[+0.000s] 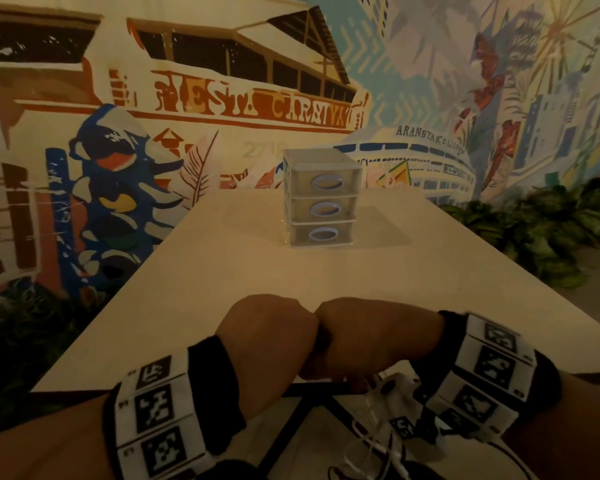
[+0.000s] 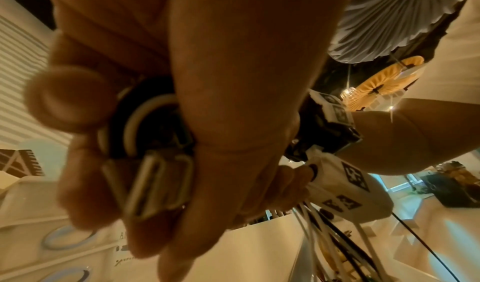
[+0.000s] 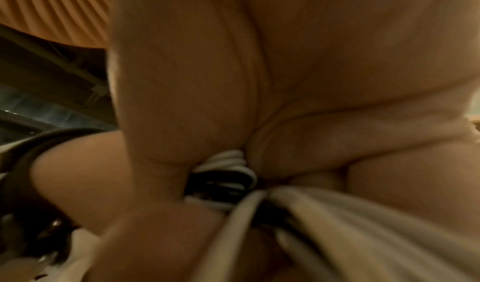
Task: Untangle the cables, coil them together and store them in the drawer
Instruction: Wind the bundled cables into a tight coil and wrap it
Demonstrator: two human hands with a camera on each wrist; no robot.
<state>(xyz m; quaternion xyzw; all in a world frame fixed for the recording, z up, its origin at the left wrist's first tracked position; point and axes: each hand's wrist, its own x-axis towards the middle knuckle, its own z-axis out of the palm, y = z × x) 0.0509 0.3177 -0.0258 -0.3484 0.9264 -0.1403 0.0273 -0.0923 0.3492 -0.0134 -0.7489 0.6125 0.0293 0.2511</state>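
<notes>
two hands work pressed together at the near edge of the table. my left hand has its fingers curled around a bundle of white and black cables, with metal plug ends showing inside the grip. my right hand is closed around the same cables, thumb and fingers clamping the wound strands, while loose white lengths hang below the table edge toward my lap. judged step: coiling, with the free ends not yet gathered in. the next move calls for winding the hanging lengths onto the bundle, keeping one hand clamped so the turns do not spring apart, then freeing one hand for a drawer pull. the drawer unit stands well apart at the far middle of the table, three translucent drawers stacked, all closed, each with an oval handle. nothing lies between my hands and the unit. obstruction: both hands are occupied, and the dangling strands may catch on the table edge. a painted mural covers the wall behind.
</notes>
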